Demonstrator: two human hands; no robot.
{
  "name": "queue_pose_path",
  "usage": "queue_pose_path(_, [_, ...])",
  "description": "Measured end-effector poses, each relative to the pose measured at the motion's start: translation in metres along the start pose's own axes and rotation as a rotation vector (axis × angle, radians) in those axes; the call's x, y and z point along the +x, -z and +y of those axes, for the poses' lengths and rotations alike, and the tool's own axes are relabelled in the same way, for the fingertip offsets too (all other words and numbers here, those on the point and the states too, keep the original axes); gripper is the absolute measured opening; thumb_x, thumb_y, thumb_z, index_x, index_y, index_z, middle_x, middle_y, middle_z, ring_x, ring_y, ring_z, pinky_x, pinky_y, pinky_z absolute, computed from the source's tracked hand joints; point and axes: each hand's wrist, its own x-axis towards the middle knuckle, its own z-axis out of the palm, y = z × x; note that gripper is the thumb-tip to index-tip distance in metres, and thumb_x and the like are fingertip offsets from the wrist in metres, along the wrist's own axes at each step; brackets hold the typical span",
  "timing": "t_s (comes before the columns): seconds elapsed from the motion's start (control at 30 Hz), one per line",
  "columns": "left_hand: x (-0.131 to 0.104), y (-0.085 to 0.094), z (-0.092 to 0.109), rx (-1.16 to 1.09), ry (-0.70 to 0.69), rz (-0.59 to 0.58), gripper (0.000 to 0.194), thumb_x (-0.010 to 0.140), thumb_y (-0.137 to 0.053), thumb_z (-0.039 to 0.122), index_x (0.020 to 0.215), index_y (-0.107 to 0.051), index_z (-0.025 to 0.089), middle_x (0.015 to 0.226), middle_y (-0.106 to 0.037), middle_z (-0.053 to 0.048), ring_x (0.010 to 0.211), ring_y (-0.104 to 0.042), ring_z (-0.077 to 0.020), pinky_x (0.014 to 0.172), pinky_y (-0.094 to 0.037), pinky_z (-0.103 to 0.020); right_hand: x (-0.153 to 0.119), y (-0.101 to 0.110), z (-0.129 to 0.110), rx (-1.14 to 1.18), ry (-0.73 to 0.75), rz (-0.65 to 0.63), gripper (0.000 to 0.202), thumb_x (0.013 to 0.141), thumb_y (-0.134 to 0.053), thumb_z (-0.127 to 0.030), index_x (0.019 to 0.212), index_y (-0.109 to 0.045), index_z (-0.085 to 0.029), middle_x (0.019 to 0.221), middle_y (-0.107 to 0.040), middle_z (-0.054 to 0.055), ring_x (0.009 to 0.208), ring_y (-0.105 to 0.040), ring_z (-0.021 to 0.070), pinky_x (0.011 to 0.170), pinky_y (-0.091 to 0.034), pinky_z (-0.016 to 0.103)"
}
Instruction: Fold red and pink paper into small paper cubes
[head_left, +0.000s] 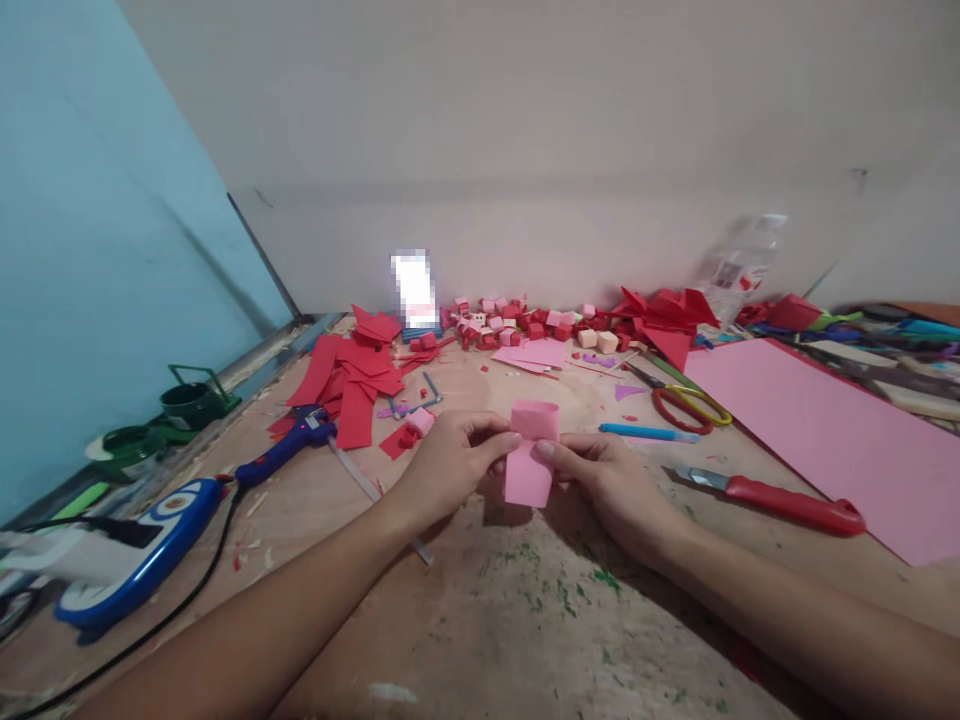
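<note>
We pinch the pink paper [529,482] | left hand [454,458] and right hand [616,486] at opposite sides, equally near | long axis points away from us

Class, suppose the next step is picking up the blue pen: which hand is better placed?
Right, I'd judge. The blue pen lies just beyond the right hand; the left hand is farther off, across the pink strip. Both hold the strip, so the right would first need to free its grip.

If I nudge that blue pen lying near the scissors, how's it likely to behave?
The blue pen looks slim and rounded, so it may roll. Its body seems to be plastic, so it's probably light and fairly stiff.
</note>
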Motion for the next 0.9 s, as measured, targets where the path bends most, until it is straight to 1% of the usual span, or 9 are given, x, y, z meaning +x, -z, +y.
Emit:
queue_pose_path(0.1, [0.0002, 0.001, -0.0023, 0.007, -0.007, 0.013, 0.024, 0.087, -0.063, 0.028, 0.068, -0.069, 0.015, 0.063, -0.059, 0.001, 0.061, -0.051, -0.0126, 0.059, -0.039, -0.025, -0.0002, -0.0003, -0.0001, 0.015, 0.005, -0.017, 0.041, 0.078, -0.078, -0.054, 0.071, -0.071, -0.013, 0.066, -0.06, 0.002, 0.061, -0.046, 0.0131, 0.06, -0.032, 0.027])
queue_pose_path(0.23, [0.0007, 0.0017, -0.0044, -0.006, -0.005, 0.032, 0.021, 0.086, -0.064, 0.028, 0.071, -0.07, 0.014, 0.064, -0.059, 0.0, 0.062, -0.052, -0.0132, 0.059, -0.04, -0.025, -0.0005, 0.0002, 0.0001, -0.035, 0.017, -0.005, 0.044, 0.076, -0.078, -0.055, 0.063, -0.067, -0.014, 0.061, -0.054, 0.0, 0.057, -0.04, 0.0114, 0.055, -0.028, 0.027])
queue_pose_path(0.33, [0.0002, 0.0006, -0.0026, -0.031, -0.011, 0.036, 0.02, 0.086, -0.065, 0.028, 0.072, -0.07, 0.014, 0.066, -0.06, 0.0, 0.062, -0.052, -0.013, 0.059, -0.04, -0.025, -0.0003, 0.0003, 0.0001, -0.033, 0.012, -0.002, 0.043, 0.075, -0.078, -0.056, 0.067, -0.07, -0.014, 0.064, -0.057, 0.002, 0.059, -0.042, 0.0124, 0.055, -0.028, 0.027])
queue_pose_path(0.4, [-0.0003, -0.0004, -0.0015, -0.055, -0.004, 0.016, 0.021, 0.085, -0.066, 0.031, 0.075, -0.071, 0.014, 0.07, -0.062, -0.001, 0.064, -0.054, -0.0135, 0.059, -0.041, -0.024, -0.0004, -0.0002, -0.0002, -0.016, 0.013, -0.002, 0.042, 0.076, -0.078, -0.056, 0.07, -0.072, -0.014, 0.066, -0.059, 0.002, 0.059, -0.043, 0.0128, 0.054, -0.028, 0.028])
queue_pose_path(0.47, [-0.0006, -0.001, -0.0021, -0.065, 0.029, -0.008, 0.023, 0.085, -0.065, 0.035, 0.078, -0.072, 0.014, 0.072, -0.064, -0.002, 0.065, -0.054, -0.0141, 0.058, -0.041, -0.024, -0.0007, -0.0009, -0.0007, -0.016, 0.016, 0.007, 0.042, 0.075, -0.079, -0.055, 0.068, -0.072, -0.015, 0.065, -0.058, 0.002, 0.058, -0.041, 0.0124, 0.054, -0.026, 0.028])
queue_pose_path(0.53, [-0.0005, -0.0011, -0.0038, -0.055, 0.055, -0.022, 0.025, 0.086, -0.064, 0.036, 0.075, -0.071, 0.014, 0.07, -0.063, -0.002, 0.063, -0.053, -0.0138, 0.057, -0.04, -0.024, -0.0011, -0.0015, -0.0013, -0.019, 0.017, 0.013, 0.042, 0.075, -0.079, -0.055, 0.066, -0.071, -0.015, 0.062, -0.056, 0.001, 0.056, -0.04, 0.012, 0.054, -0.027, 0.028])
queue_pose_path(0.7, [0.0001, -0.0001, -0.0052, 0.011, 0.015, 0.036, 0.028, 0.089, -0.063, 0.034, 0.07, -0.068, 0.014, 0.067, -0.06, 0.0, 0.063, -0.053, -0.0136, 0.06, -0.04, -0.025, -0.0002, -0.0011, -0.0017, 0.008, 0.005, -0.032, 0.042, 0.076, -0.079, -0.054, 0.068, -0.071, -0.013, 0.064, -0.058, 0.003, 0.059, -0.045, 0.0129, 0.058, -0.032, 0.028])
queue_pose_path(0.77, [0.0003, 0.0002, -0.004, 0.027, 0.01, 0.049, 0.028, 0.089, -0.062, 0.034, 0.07, -0.067, 0.014, 0.067, -0.06, 0.0, 0.064, -0.053, -0.0139, 0.061, -0.039, -0.025, 0.0004, -0.0007, -0.0019, -0.014, 0.017, -0.038, 0.043, 0.076, -0.078, -0.054, 0.068, -0.07, -0.013, 0.064, -0.058, 0.003, 0.059, -0.045, 0.0131, 0.058, -0.031, 0.028])
queue_pose_path(0.9, [0.001, 0.0013, -0.003, 0.045, -0.004, 0.039, 0.027, 0.088, -0.062, 0.034, 0.07, -0.067, 0.014, 0.066, -0.059, 0.0, 0.064, -0.052, -0.014, 0.061, -0.039, -0.025, 0.0001, -0.0013, -0.004, -0.057, 0.033, -0.032, 0.046, 0.076, -0.077, -0.057, 0.066, -0.069, -0.013, 0.062, -0.056, 0.001, 0.057, -0.043, 0.0123, 0.056, -0.03, 0.027])
